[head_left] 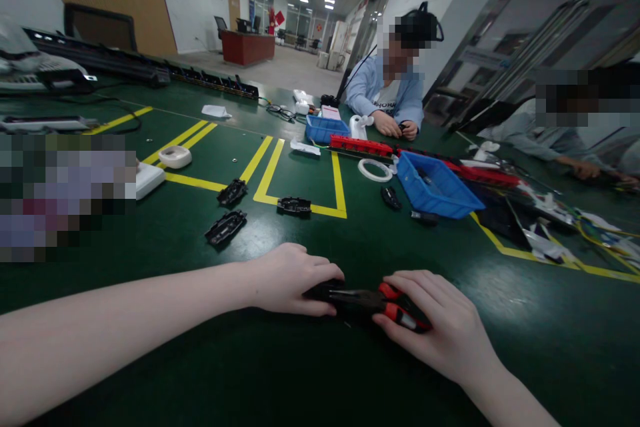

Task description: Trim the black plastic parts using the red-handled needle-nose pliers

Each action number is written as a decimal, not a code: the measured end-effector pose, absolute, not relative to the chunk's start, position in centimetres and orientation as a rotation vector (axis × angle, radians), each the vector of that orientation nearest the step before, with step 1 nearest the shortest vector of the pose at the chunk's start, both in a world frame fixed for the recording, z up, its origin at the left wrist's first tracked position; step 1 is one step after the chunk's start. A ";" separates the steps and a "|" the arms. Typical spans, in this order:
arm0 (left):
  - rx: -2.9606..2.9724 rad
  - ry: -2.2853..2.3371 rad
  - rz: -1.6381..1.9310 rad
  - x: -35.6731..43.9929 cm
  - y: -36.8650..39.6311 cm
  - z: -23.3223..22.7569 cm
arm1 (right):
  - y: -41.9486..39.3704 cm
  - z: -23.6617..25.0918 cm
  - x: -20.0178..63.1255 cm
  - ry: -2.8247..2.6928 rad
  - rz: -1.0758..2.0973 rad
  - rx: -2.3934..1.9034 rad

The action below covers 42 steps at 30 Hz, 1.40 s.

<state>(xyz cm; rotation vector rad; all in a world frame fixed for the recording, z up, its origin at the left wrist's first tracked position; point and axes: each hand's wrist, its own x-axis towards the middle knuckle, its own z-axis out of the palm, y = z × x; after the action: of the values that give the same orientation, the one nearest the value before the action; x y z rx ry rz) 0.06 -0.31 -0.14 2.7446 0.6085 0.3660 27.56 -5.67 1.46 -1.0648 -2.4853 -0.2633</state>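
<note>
Beyond hands (370,303), blue bin (450,197) with parts

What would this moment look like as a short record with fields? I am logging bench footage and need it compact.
left hand: left hand lies over a black part on the table
right hand: right hand wraps the red handles of the pliers
pliers: jaws point toward the black part
surface: green table with yellow lines
nearby: three black covers ahead on the left, blue bin ahead on the right
others: a person in blue sits across the table
</note>
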 end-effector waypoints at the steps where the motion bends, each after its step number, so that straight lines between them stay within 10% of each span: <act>1: 2.743 0.610 0.363 0.0 -0.3 -0.1 | -5.7 1.5 27.6 -2.487 -0.260 -1.069; 42: 2.769 0.604 0.349 0.0 -0.4 0.1 | -5.7 0.7 27.6 -2.494 -0.057 -1.146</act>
<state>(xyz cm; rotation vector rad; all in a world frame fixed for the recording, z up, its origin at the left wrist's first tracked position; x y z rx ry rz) 0.02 -0.41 0.09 2.7692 0.6045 0.3495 27.60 -5.70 0.66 -1.1464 -2.4937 -0.0565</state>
